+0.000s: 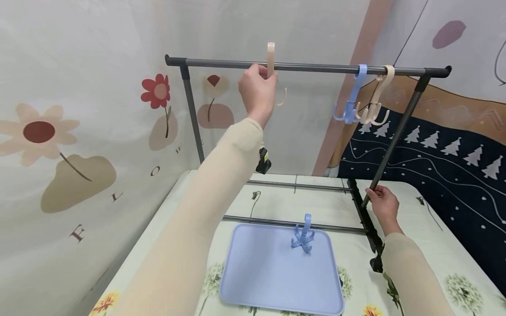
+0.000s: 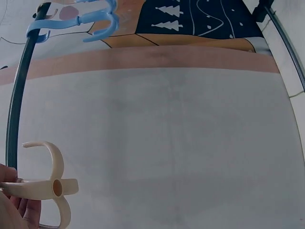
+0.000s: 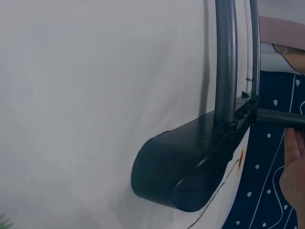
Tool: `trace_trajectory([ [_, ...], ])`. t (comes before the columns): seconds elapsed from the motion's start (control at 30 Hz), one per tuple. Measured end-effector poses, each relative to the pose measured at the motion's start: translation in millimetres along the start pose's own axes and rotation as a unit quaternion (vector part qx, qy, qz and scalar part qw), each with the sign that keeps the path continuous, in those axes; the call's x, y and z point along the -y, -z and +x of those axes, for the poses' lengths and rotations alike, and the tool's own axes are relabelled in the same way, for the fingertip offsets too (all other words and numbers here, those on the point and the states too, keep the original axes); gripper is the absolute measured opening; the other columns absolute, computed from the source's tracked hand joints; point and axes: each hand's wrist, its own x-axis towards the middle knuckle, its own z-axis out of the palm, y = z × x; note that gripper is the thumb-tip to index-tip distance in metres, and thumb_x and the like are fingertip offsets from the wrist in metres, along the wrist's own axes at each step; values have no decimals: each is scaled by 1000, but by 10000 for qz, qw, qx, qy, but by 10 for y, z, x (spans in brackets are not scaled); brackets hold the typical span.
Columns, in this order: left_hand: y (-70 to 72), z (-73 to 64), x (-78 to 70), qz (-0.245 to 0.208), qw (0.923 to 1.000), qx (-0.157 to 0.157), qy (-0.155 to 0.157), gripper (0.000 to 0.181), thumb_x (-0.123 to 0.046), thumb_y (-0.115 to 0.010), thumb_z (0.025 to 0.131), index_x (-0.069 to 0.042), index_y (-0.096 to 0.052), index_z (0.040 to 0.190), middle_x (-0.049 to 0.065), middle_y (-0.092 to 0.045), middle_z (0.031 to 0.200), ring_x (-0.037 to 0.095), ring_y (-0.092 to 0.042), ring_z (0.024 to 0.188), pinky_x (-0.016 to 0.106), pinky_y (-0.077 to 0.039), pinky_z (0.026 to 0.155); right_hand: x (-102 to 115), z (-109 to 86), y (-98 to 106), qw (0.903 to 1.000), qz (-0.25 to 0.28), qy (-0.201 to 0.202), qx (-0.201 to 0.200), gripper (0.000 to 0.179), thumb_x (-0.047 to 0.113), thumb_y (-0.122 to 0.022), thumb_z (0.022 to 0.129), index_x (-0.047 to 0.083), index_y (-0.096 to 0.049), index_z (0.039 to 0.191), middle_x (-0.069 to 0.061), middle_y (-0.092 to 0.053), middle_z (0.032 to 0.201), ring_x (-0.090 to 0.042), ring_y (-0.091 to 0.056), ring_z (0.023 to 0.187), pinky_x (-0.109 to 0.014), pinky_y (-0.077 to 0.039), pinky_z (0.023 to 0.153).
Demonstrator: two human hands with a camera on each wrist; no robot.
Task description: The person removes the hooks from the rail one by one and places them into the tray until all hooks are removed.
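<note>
My left hand [image 1: 257, 90] is up at the dark top rail [image 1: 308, 67] of a rack, pinching a cream multi-prong hook hanger [image 1: 270, 57]. Its curved top rises above the rail, and in the left wrist view its prongs [image 2: 58, 162] point away from the fingers. Much of the hanger is hidden behind the hand in the head view. Low on the right post [image 1: 389, 158], my right hand [image 1: 385, 206] holds the tube just above the black base [image 1: 361, 213]. A blue hanger [image 1: 352, 96] and another cream hanger [image 1: 375, 98] hang near the rail's right end.
On the flowered cloth lies a blue tray [image 1: 272, 272] with one blue hook hanger [image 1: 303, 239] near its back right corner. Two lower bars [image 1: 328, 227] cross behind the tray. Patterned fabric [image 1: 308, 26] stands behind the rack.
</note>
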Motion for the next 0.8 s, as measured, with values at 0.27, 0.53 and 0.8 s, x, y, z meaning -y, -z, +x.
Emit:
trace_trajectory([
  [0.27, 85, -48, 171, -84, 9995, 249, -185, 18, -18, -72, 92, -5, -70, 104, 6, -69, 95, 14, -61, 86, 24, -49, 76, -21, -14, -7, 10000, -26, 15, 4, 42, 35, -53, 103, 1, -56, 127, -16, -60, 119, -25, -55, 100, -37, -42, 78],
  [0.53, 225, -93, 397, 110, 9955, 878, -334, 19, -17, -73, 91, -3, -68, 103, 8, -69, 95, 15, -63, 86, 25, -52, 79, -18, -12, -4, 9999, -92, 106, -28, 41, 34, -54, 103, 1, -56, 126, -18, -61, 119, -25, -54, 100, -36, -41, 76],
  [0.8, 334, -181, 591, 236, 9872, 1536, -370, 17, -16, -75, 90, -2, -70, 98, 9, -71, 91, 14, -64, 82, 26, -55, 72, -7, -7, -2, 9998, -138, 144, -14, 40, 33, -54, 103, 0, -56, 125, -18, -61, 119, -25, -55, 100, -35, -41, 75],
])
